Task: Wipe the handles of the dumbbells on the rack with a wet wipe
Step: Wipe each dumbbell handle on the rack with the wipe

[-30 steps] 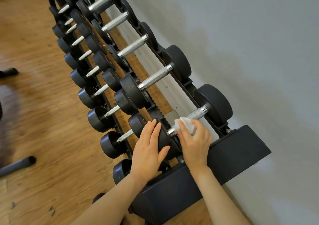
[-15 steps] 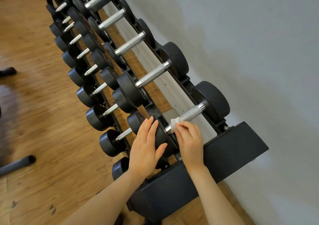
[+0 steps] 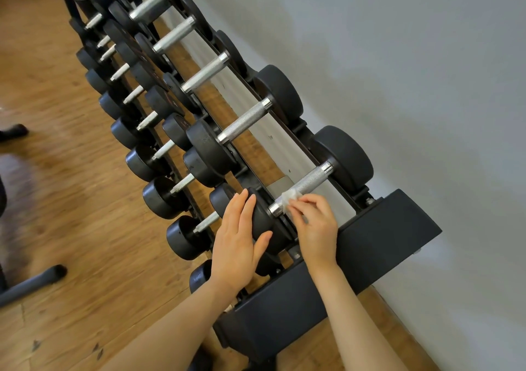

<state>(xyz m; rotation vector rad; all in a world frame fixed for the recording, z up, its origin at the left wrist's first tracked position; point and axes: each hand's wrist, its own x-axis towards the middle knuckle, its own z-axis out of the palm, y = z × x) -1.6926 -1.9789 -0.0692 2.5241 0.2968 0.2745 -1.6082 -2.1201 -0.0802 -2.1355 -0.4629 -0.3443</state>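
Pinching a crumpled white wet wipe (image 3: 289, 197) against the knurled silver handle (image 3: 308, 183) with my right hand (image 3: 314, 227), I rest my flat, relaxed left hand (image 3: 237, 238) on the near black dumbbell head (image 3: 263, 222).

Two hands (image 3: 239, 242); one wipe (image 3: 289, 197); one rack (image 3: 370, 245); top-tier dumbbells (image 3: 310, 181): at least six; lower tiers uncountable.

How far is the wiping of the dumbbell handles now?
Done: nothing shows which handles are already clean. In hand: the right hand pinches the wet wipe on the nearest top-row handle, at its near end; the left hand rests flat on that dumbbell's head. Left, probably: this handle's far part.
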